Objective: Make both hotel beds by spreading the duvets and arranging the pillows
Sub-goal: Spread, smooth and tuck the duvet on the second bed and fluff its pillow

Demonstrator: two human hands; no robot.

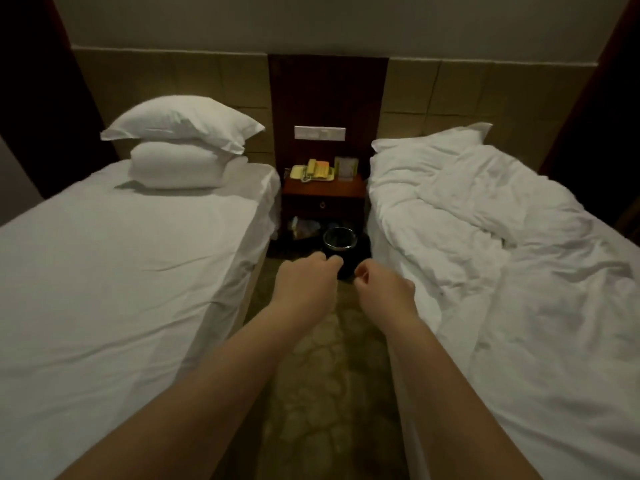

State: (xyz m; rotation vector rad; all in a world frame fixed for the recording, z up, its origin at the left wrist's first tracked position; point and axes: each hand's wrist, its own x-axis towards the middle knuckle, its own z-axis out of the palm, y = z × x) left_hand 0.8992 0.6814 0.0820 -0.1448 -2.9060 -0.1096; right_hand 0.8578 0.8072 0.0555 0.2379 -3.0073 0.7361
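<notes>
Grip curled empty on left hand (304, 282) and right hand (384, 289), rumpled duvet (485, 220), plump stacked pillows (180, 147)

A: Cropped?
B: Left bed (104, 289) by left and bottom edges; duvet (502, 220) by right and bottom.
A: Hidden?
B: Right pillow (446, 136) mostly under duvet.
A: Unclear?
B: Clutter (304, 227) under nightstand (323, 188) too dark; card (346, 167) unreadable.
</notes>
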